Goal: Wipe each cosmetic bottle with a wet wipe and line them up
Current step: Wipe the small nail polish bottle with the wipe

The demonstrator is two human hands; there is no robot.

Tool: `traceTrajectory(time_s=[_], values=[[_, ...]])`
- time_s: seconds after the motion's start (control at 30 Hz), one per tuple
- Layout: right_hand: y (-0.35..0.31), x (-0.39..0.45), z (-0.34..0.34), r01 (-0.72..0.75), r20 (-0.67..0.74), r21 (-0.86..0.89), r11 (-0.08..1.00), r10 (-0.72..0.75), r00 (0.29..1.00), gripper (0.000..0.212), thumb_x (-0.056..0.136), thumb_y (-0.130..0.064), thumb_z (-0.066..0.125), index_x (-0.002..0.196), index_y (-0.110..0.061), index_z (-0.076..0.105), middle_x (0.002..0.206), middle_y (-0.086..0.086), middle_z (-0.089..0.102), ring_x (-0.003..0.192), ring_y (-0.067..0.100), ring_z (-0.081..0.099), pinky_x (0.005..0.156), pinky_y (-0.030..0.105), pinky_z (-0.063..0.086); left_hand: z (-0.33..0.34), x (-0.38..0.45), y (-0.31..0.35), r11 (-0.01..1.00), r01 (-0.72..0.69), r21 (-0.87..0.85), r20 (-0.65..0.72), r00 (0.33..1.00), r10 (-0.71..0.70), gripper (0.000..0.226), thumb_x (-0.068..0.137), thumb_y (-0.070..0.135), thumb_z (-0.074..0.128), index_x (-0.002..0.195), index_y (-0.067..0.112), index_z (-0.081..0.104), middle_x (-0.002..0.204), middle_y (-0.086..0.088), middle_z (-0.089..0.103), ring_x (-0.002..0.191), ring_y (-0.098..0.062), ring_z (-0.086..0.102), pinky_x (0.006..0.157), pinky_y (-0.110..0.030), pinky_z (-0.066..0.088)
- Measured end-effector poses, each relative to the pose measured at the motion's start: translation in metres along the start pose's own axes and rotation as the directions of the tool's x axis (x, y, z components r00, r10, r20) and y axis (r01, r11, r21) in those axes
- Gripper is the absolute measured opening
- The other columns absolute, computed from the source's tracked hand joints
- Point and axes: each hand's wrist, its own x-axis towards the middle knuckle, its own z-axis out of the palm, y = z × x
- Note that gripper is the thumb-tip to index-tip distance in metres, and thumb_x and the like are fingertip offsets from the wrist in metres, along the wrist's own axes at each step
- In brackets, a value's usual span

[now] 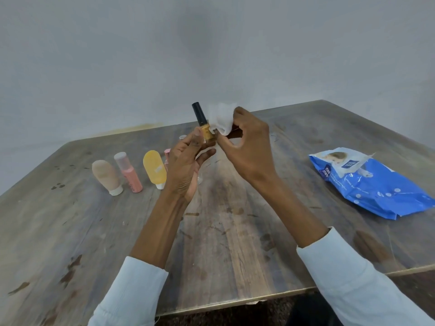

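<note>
At the left of centre, three bottles lie in a row on a worn wooden table [70, 231]: a beige tube [106, 175], a pink bottle [129, 175] and a yellow tube [154, 168]. Just right of them, a pink cap [167, 151] peeks out behind the left hand [186, 165], its bottle hidden. In the middle of the frame, that hand holds a small gold bottle [207, 134] with a black cap upright in the air, fingers closed around its lower body. The right hand [247, 147] pinches a white wipe [221, 121] against the bottle's right side. At the far right lies a blue wipe pack [374, 184], well apart from the row. The gold bottle is small and likely slick when damp, so a hard rub could twist it loose and drop it onto the row below, scattering it.
</note>
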Motion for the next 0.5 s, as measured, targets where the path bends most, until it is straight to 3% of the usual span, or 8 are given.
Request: traceTrajectory(time_s=[0.17, 0.23, 0.33, 0.5], values=[[-0.016, -0.004, 0.003, 0.124, 0.107, 0.101, 0.987, -0.135, 0.985, 0.014, 0.086, 0.001, 0.084, 0.098, -0.004, 0.079, 0.094, 0.005, 0.070, 0.083, 0.010, 0.067, 0.074, 0.011, 0.051, -0.003, 0.001, 0.002, 0.997, -0.038, -0.070, -0.018, 0.999, 0.037, 0.049, 0.098, 0.022, 0.064, 0.135, -0.011, 0.062, 0.123, -0.016, 0.074, 0.120, -0.031, 0.068, 0.095, -0.033, 0.060], [-0.013, -0.002, 0.004, 0.069, 0.061, 0.073, 0.995, -0.073, 0.995, 0.012, 0.089, -0.006, 0.084, 0.099, -0.004, 0.078, 0.094, 0.003, 0.069, 0.082, 0.011, 0.067, 0.072, 0.014, 0.055, -0.001, -0.001, 0.004, 0.995, -0.027, -0.094, -0.007, 1.000, 0.026, 0.044, 0.104, 0.027, 0.065, 0.131, -0.009, 0.065, 0.122, -0.016, 0.073, 0.118, -0.029, 0.068, 0.097, -0.034, 0.060], [-0.010, 0.000, 0.002, -0.025, -0.032, 0.058, 0.998, 0.027, 0.999, 0.012, 0.091, -0.011, 0.083, 0.098, -0.005, 0.075, 0.093, 0.002, 0.069, 0.083, 0.013, 0.069, 0.070, 0.030, 0.062, 0.003, -0.003, 0.006, 0.994, -0.027, -0.110, 0.018, 0.999, 0.029, 0.043, 0.100, 0.035, 0.060, 0.122, 0.000, 0.070, 0.112, -0.008, 0.077, 0.106, -0.017, 0.072, 0.098, -0.033, 0.059], [-0.022, -0.005, 0.005, 0.129, 0.045, 0.077, 0.989, -0.133, 0.990, 0.010, 0.087, -0.001, 0.083, 0.095, -0.006, 0.077, 0.092, 0.003, 0.067, 0.080, 0.013, 0.066, 0.068, 0.027, 0.056, -0.003, 0.000, 0.005, 0.992, -0.037, -0.120, 0.013, 0.999, 0.038, 0.038, 0.103, 0.021, 0.063, 0.129, -0.007, 0.065, 0.115, -0.013, 0.071, 0.113, -0.027, 0.063, 0.086, -0.027, 0.058]])
